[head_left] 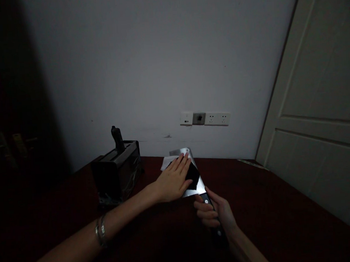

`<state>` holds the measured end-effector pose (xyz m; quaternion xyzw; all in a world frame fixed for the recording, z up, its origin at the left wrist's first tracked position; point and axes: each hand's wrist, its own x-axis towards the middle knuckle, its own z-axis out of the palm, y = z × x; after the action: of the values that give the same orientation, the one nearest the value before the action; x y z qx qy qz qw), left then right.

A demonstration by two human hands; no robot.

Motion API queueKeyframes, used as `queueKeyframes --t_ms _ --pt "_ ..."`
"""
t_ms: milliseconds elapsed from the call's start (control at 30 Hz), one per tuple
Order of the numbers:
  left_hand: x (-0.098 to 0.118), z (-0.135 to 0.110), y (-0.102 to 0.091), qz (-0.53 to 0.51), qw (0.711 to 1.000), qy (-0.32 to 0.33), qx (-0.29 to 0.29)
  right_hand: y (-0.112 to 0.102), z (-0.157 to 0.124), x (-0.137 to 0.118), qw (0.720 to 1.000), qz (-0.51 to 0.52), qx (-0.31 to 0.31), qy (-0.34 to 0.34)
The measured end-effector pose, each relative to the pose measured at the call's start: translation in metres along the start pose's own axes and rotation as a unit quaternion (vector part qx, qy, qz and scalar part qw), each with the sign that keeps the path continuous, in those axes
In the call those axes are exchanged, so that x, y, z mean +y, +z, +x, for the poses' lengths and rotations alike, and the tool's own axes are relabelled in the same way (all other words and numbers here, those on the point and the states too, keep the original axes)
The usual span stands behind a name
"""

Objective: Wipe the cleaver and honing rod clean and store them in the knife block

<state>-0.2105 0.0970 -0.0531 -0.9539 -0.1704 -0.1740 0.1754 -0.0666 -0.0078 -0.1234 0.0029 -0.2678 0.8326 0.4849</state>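
Observation:
A cleaver [201, 186] with a wide shiny blade and a black riveted handle is held out over the table, its blade pointing away from me. My right hand [211, 211] is wrapped around the handle. My left hand [175, 178] lies flat across the blade, fingers stretched out toward its far end. Under that palm is a black patch [192, 176] that looks like a piece of cloth; the hand covers much of it. Just behind the left fingers, a white sheet of paper or cloth [166, 162] shows in part.
To the left stands a dark knife block [126, 161] with one black knife handle [117, 139] sticking up. The dark red table [245, 205] meets a pale wall with sockets [217, 119]. A white panelled door [320, 138] is on the right. The light is dim.

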Motion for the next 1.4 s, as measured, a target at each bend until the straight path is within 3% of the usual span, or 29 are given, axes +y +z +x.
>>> queueKeyframes --t_ms 100,267,333,567,633,900,1167,1400 --pt "-0.007 0.002 0.001 -0.003 1.000 -0.004 -0.009 0.002 0.000 0.003 1.000 0.004 0.002 0.002" --pt "-0.043 0.017 0.007 -0.023 0.996 -0.077 -0.030 0.002 0.003 0.010 0.999 0.017 -0.005 0.027" --pt "-0.044 0.016 0.006 -0.020 0.997 -0.073 -0.027 0.001 0.003 0.009 1.000 0.015 -0.003 0.026" --pt "0.012 -0.011 -0.007 -0.004 0.999 0.025 -0.028 -0.002 -0.003 -0.003 1.000 -0.004 0.017 -0.019" --pt "0.019 -0.014 -0.009 -0.009 0.998 0.048 -0.028 -0.002 -0.005 -0.005 0.999 -0.010 0.024 -0.026" --pt "-0.024 0.001 -0.004 -0.004 1.000 0.004 -0.014 0.005 -0.002 -0.001 1.000 0.002 0.013 -0.015" --pt "0.001 -0.014 -0.012 -0.011 0.997 0.081 -0.017 0.006 -0.004 -0.003 1.000 -0.011 0.005 -0.020" --pt "-0.046 0.012 -0.004 -0.008 1.000 0.011 -0.012 0.005 -0.002 0.001 1.000 0.002 0.018 -0.007"
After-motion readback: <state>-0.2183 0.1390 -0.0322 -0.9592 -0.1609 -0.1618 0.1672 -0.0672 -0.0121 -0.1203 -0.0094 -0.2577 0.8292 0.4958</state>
